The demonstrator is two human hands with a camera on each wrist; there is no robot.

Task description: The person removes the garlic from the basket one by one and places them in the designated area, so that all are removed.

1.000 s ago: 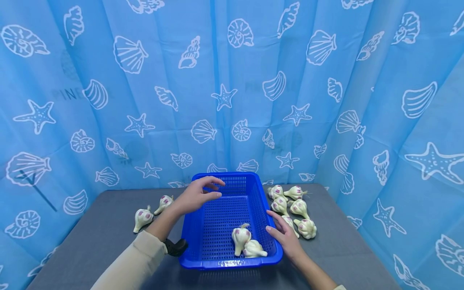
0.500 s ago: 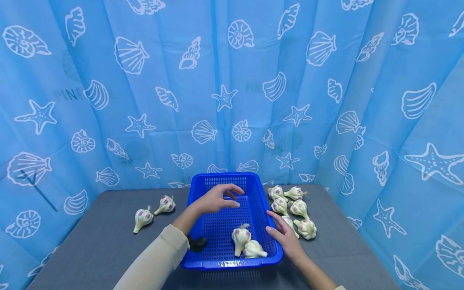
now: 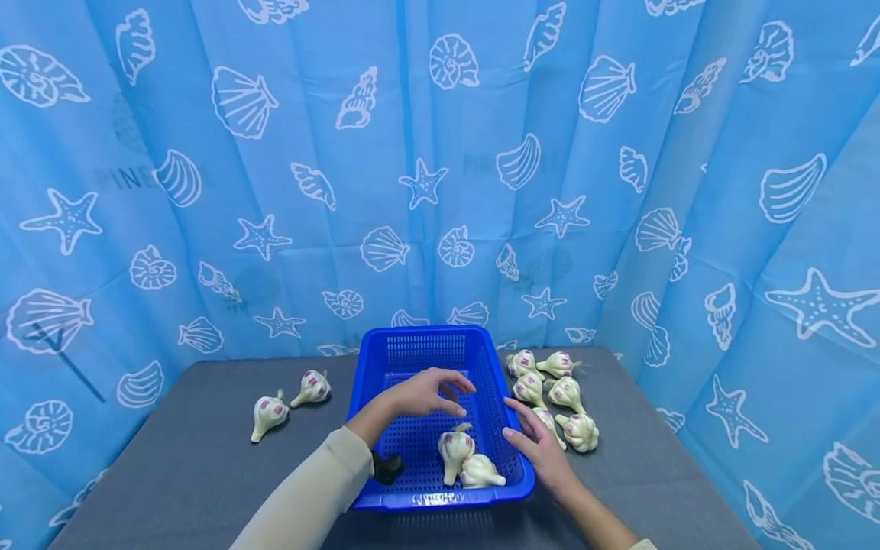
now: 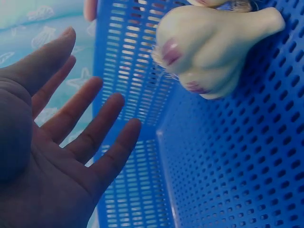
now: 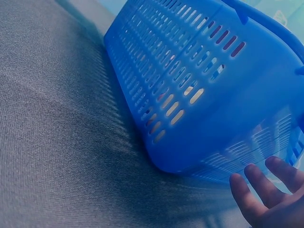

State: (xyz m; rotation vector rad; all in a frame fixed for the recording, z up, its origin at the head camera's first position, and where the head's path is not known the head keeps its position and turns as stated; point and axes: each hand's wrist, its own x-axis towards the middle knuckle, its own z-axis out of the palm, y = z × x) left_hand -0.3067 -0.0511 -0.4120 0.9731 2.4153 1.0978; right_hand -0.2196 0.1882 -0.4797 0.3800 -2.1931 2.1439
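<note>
In the head view a blue plastic basket (image 3: 385, 500) with slotted walls stands mid-table, two garlic bulbs in its near right part. One garlic bulb (image 3: 457, 452) lies with its stalk toward me; beside it is another bulb (image 3: 481, 472). My left hand (image 3: 426, 393) is over the basket, fingers spread and relaxed, holding nothing. In the left wrist view the palm (image 4: 52, 175) faces a large garlic bulb (image 4: 204, 47), with a gap between them. Against the basket's right rim is my right hand (image 3: 543, 451), its fingers loosely extended; the right wrist view shows its fingers (image 5: 256, 185) near the wall.
Right of the basket, several garlic bulbs (image 3: 565, 393) lie clustered on the grey table (image 3: 186, 458). To the left are two more, a nearer bulb (image 3: 270, 415) and a farther bulb (image 3: 312, 387). A blue shell-print curtain (image 3: 440, 168) hangs behind the table.
My left hand has moved right and toward me, from the basket's far left side to above its middle, near the two bulbs. The right hand has stayed at the right rim.
</note>
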